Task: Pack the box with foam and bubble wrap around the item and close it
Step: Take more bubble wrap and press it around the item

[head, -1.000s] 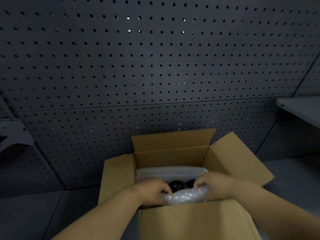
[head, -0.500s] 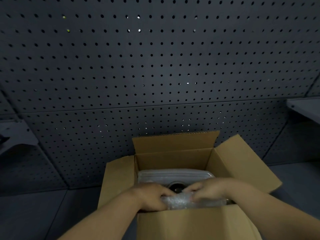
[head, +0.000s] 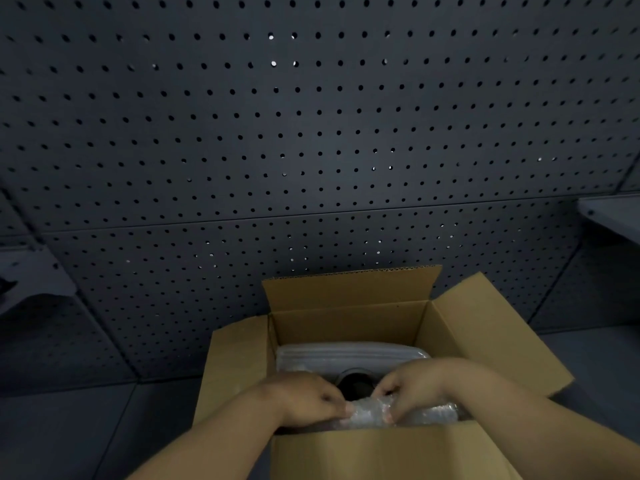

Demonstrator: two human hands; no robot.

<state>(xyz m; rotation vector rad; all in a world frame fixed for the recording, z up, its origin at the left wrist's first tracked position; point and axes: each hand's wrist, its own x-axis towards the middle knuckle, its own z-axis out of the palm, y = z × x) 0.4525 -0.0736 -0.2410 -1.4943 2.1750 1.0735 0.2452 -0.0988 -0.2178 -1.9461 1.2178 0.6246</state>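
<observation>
bubble wrap [head: 398, 412] pressed lower, hands closer together

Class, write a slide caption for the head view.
Both hands, left and right, press bubble wrap into an open cardboard box.

Head view (the only one) looks forward-down, close over the open box [head: 349, 320].

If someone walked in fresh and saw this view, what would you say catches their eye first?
Most likely the open cardboard box at the lower middle, its flaps spread, standing out pale brown against the dark pegboard wall that fills the upper view. Next come the left hand and right hand, both pressing a wad of bubble wrap at the box's near edge, beside a dark round item nestled in white foam.
</observation>
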